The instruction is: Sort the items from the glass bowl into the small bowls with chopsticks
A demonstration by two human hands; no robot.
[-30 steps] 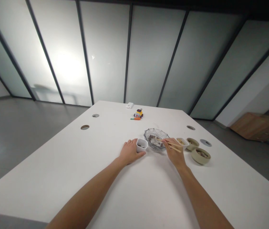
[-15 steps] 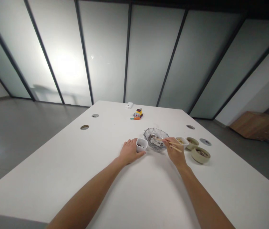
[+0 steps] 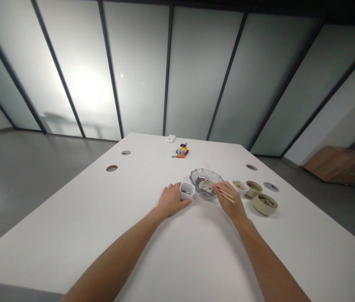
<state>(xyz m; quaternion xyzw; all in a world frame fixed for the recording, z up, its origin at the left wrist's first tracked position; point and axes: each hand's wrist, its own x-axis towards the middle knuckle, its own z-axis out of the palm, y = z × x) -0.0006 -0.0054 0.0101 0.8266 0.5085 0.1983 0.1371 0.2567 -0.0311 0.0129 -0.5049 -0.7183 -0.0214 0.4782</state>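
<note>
My left hand (image 3: 170,200) is curled round the left and near sides of a small white square cup (image 3: 187,196), which stands on the table with a few dark bits inside. Between my right hand (image 3: 228,202) and the cup sits a clear cut-glass bowl (image 3: 207,198) holding small dark pieces. A pair of wooden chopsticks (image 3: 227,196) is pinched in my right hand, tips down inside the glass bowl. Whether the tips grip a piece is too small to tell.
Right of my right hand stand a white cup with yellowish pieces (image 3: 243,191) and two olive-green bowls (image 3: 264,209), the nearer holding dark strips. Farther back on the white table (image 3: 79,218) lie a toy car (image 3: 182,149), an orange toy carrot (image 3: 180,156) and a white box-like device (image 3: 170,139).
My right hand has turned and shifted slightly left, so the chopsticks now slope more steeply, their tips still inside the glass bowl. My left hand and the white cup stay put.
</note>
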